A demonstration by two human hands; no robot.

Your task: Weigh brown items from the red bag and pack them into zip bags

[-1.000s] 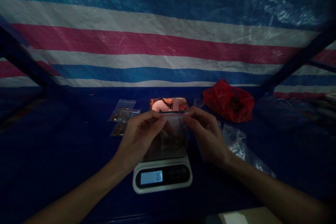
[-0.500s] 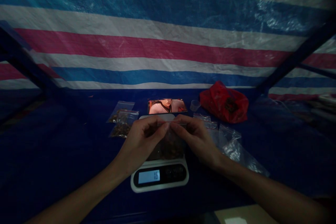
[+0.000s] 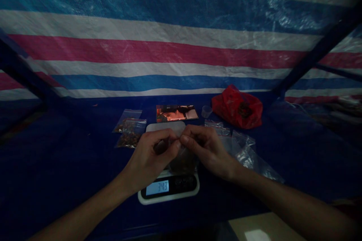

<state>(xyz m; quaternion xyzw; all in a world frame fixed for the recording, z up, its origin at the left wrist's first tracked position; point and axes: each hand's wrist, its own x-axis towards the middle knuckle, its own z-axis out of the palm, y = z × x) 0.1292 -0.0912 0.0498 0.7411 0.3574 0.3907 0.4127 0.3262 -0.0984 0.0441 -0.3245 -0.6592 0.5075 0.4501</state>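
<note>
Both hands meet over a white digital kitchen scale (image 3: 141, 198), pinching the top edge of a clear zip-lock bag (image 3: 183, 162) with dark brown contents in its lower part. My left hand (image 3: 154, 150) is closed on the bag's edge with thumb and fingertips. Close beside it, my right hand (image 3: 207, 147) pinches the same edge, the fingertips of the two hands nearly touching. The bag hangs low over the scale's platform; whether it rests there is hard to see. The lit display (image 3: 157, 187) appears to read 343, with any decimal point unclear.
Filled zip-lock bags (image 3: 131, 135) lie to the left. Behind the scale is a phone (image 3: 177, 113) playing video, beside a small clear cup (image 3: 206, 111). A red plastic bag (image 3: 237, 107) with brown material sits at the back right. Several flat clear bags (image 3: 249, 154) lie right.
My fingertips have drawn together along the bag's top edge, and the bag looks more bunched. The display's reading has changed from about 1.6. The view has shifted slightly.
</note>
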